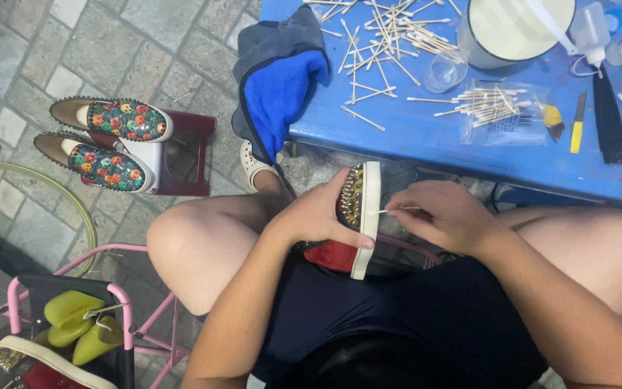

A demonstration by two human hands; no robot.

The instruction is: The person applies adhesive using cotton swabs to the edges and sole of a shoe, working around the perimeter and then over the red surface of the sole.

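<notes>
Shoe [360, 216] lap-held; left hand [314, 216] grips, swab [396, 209] probably touching.

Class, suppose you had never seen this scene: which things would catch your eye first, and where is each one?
At centre, the left hand holds a studded shoe with a red sole and white rim over the lap, while the right hand touches a thin cotton swab to its rim. At left, a pair of colourful skull-patterned slip-on shoes rests on a small dark red stool. Above, loose swabs litter the blue table.
</notes>
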